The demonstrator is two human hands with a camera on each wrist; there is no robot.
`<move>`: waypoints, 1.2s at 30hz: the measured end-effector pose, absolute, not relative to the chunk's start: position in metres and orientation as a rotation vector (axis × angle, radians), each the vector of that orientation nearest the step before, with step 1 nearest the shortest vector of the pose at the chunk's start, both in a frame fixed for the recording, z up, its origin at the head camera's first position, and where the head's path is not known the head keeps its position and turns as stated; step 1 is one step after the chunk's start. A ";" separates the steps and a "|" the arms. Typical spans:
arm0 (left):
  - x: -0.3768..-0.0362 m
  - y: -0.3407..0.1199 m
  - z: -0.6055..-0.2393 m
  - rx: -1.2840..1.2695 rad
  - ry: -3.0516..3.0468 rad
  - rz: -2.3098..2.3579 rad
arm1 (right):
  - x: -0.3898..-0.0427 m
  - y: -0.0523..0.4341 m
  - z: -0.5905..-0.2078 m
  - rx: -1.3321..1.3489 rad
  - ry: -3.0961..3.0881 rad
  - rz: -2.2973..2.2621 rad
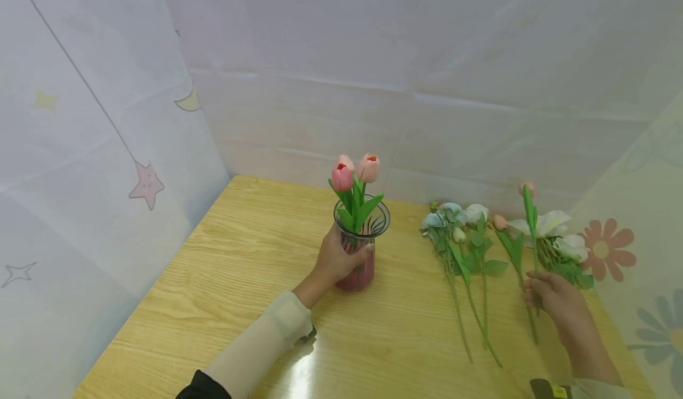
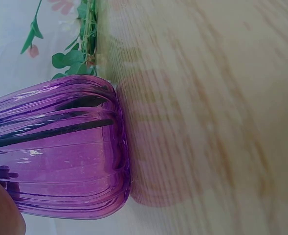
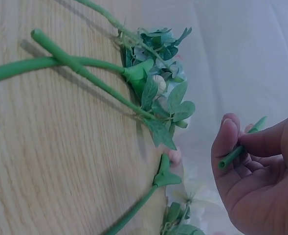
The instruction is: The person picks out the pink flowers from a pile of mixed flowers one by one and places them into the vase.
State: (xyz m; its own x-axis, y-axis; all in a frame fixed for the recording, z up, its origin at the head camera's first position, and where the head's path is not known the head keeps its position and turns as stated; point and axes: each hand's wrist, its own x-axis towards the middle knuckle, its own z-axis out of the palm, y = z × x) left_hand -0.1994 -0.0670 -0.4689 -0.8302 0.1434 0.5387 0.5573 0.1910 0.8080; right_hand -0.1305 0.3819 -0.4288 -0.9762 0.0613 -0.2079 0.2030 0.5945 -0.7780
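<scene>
My left hand (image 1: 341, 257) grips a ribbed glass vase (image 1: 356, 274), clear at the rim and pink-purple lower down; it stands upright on the table. Three tulips (image 1: 356, 174), two pale pink and one deeper pink, rise from it with green leaves. In the left wrist view the purple vase (image 2: 65, 152) shows dark stems inside, with a fingertip at its side. On the right, my right hand (image 1: 555, 301) pinches the green stem of a pale pink tulip (image 1: 530, 209), raised above the table. In the right wrist view, the stem's cut end (image 3: 230, 157) pokes out between thumb and fingers.
Loose flowers lie on the table's right side: blue flowers (image 1: 440, 218), a white rose (image 1: 475, 212), another pink tulip (image 1: 500, 222), and white blooms (image 1: 571, 248). Their stems point toward the front. Printed cloth walls (image 1: 373, 108) enclose the wooden table (image 1: 235, 257) at the back and sides.
</scene>
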 end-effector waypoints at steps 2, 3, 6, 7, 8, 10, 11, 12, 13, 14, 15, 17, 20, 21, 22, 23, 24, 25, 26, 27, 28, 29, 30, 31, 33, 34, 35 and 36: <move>-0.199 -0.067 -0.469 -0.660 -2.130 -1.672 | -0.129 0.378 -0.429 0.202 2.664 -1.375; -0.200 -0.067 -0.469 -0.661 -2.130 -1.670 | -0.128 0.377 -0.429 0.184 2.664 -1.398; -0.200 -0.067 -0.468 -0.665 -2.130 -1.671 | -0.126 0.372 -0.430 0.120 2.668 -1.483; -0.200 -0.067 -0.468 -0.666 -2.132 -1.672 | -0.126 0.370 -0.430 0.100 2.674 -1.500; -0.199 -0.067 -0.468 -0.667 -2.131 -1.675 | -0.126 0.368 -0.430 0.077 2.682 -1.513; -0.199 -0.067 -0.468 -0.669 -2.130 -1.676 | -0.125 0.366 -0.429 0.042 2.689 -1.539; -0.199 -0.067 -0.468 -0.671 -2.129 -1.675 | -0.125 0.365 -0.429 0.036 2.678 -1.565; -0.200 -0.067 -0.469 -0.672 -2.128 -1.674 | -0.126 0.364 -0.428 0.040 2.657 -1.602; -0.200 -0.067 -0.469 -0.674 -2.125 -1.675 | -0.126 0.363 -0.428 0.035 2.656 -1.610; -0.200 -0.067 -0.469 -0.676 -2.123 -1.675 | -0.126 0.362 -0.428 0.037 2.647 -1.628; -0.200 -0.067 -0.469 -0.678 -2.121 -1.674 | -0.126 0.361 -0.427 0.045 2.629 -1.653; -0.200 -0.067 -0.469 -0.684 -2.115 -1.677 | -0.126 0.358 -0.426 0.048 2.615 -1.685; -0.200 -0.067 -0.470 -0.689 -2.107 -1.685 | -0.126 0.354 -0.424 0.023 2.599 -1.729; -0.200 -0.067 -0.470 -0.690 -2.106 -1.686 | -0.126 0.353 -0.423 0.018 2.584 -1.754; -0.200 -0.067 -0.470 -0.691 -2.105 -1.689 | -0.125 0.351 -0.422 0.016 2.580 -1.764; -0.201 -0.067 -0.470 -0.693 -2.103 -1.691 | -0.125 0.350 -0.421 0.014 2.575 -1.769; -0.201 -0.067 -0.470 -0.693 -2.103 -1.690 | -0.125 0.348 -0.420 0.006 2.584 -1.756; -0.201 -0.067 -0.470 -0.693 -2.105 -1.689 | -0.125 0.347 -0.420 0.007 2.592 -1.742; -0.201 -0.067 -0.470 -0.691 -2.107 -1.685 | -0.125 0.345 -0.419 0.006 2.597 -1.733; -0.201 -0.067 -0.470 -0.689 -2.111 -1.681 | -0.125 0.344 -0.418 0.003 2.601 -1.724; -0.201 -0.067 -0.470 -0.686 -2.113 -1.679 | -0.125 0.343 -0.417 -0.001 2.597 -1.730; -0.201 -0.067 -0.470 -0.683 -2.115 -1.676 | -0.126 0.342 -0.417 -0.011 2.600 -1.729; -0.201 -0.067 -0.470 -0.680 -2.118 -1.673 | -0.126 0.341 -0.416 -0.015 2.573 -1.769; -0.201 -0.067 -0.470 -0.676 -2.121 -1.671 | -0.127 0.341 -0.416 -0.016 2.548 -1.804; -0.200 -0.067 -0.469 -0.675 -2.122 -1.674 | -0.128 0.339 -0.416 -0.032 2.492 -1.898; -0.200 -0.067 -0.469 -0.676 -2.122 -1.676 | -0.128 0.338 -0.416 -0.039 2.472 -1.933; -0.200 -0.067 -0.469 -0.681 -2.119 -1.681 | -0.128 0.336 -0.416 -0.048 2.456 -1.961; -0.200 -0.067 -0.469 -0.684 -2.120 -1.681 | -0.128 0.335 -0.416 -0.056 2.429 -1.999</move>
